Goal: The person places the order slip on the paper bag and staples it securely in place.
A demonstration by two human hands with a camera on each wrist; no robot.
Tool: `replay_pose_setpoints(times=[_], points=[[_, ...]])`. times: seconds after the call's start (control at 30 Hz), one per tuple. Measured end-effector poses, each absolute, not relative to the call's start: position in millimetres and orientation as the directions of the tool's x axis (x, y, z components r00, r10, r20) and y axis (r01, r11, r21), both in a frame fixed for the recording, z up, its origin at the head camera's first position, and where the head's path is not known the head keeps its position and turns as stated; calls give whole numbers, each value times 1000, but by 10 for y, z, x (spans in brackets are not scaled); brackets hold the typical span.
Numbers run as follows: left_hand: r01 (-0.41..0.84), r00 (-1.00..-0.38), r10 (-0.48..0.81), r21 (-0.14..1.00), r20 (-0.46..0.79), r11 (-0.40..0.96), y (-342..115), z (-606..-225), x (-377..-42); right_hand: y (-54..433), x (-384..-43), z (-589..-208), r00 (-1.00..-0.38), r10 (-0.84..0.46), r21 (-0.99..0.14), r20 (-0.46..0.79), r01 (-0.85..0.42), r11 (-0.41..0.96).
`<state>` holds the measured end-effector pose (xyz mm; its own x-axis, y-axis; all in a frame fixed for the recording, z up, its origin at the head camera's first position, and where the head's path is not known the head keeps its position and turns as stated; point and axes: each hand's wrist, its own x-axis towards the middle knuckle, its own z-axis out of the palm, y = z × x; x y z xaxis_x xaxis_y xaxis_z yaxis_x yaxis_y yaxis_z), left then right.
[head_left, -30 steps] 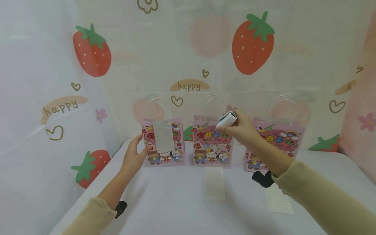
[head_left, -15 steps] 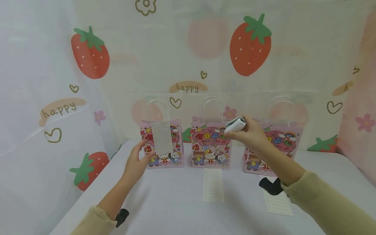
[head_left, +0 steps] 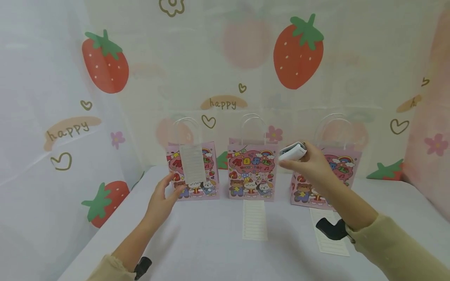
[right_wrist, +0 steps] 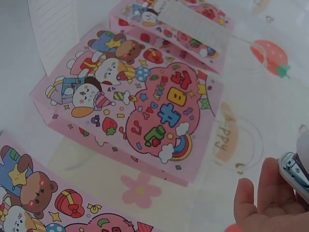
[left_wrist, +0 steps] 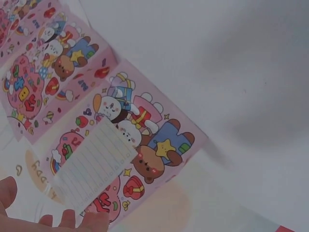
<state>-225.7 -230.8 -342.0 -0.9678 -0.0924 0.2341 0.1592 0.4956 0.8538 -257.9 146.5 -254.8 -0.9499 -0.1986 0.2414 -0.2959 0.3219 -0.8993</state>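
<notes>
My right hand [head_left: 316, 166] grips a small white stapler [head_left: 295, 151] in the air between the middle gift bag [head_left: 251, 171] and the right gift bag [head_left: 346, 171]. In the right wrist view, metal shows at the stapler's [right_wrist: 295, 170] mouth. My left hand [head_left: 159, 205] holds nothing; its thumb and fingers are spread at the lower left of the left gift bag [head_left: 212, 177]. A lined paper slip [head_left: 192, 164] hangs upright across that bag's front. All three bags are pink, with cartoon animals and clear loop handles.
One lined slip [head_left: 254, 220] lies flat before the middle bag. Another slip [head_left: 330, 234] lies before the right bag, partly behind the black wrist mount [head_left: 330, 229]. A strawberry-printed cloth [head_left: 168, 86] forms the backdrop behind the white table [head_left: 207, 242].
My right hand has moved right with the stapler, from in front of the middle bag to the gap beside it. My left hand has drawn slightly down and back.
</notes>
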Motion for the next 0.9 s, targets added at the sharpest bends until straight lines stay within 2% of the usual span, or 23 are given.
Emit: replay_pose_setpoints(times=[0.37, 0.9], points=[[168, -969, -83, 861, 235, 480, -2254, -3481, -2223, 1667, -2492, -2609, -968, -140, -906, 206, -243, 347], [195, -969, -40, 851, 245, 487, -2111, -3550, -2163, 1943, -2397, -2735, -972, -93, -884, 217, -236, 404]])
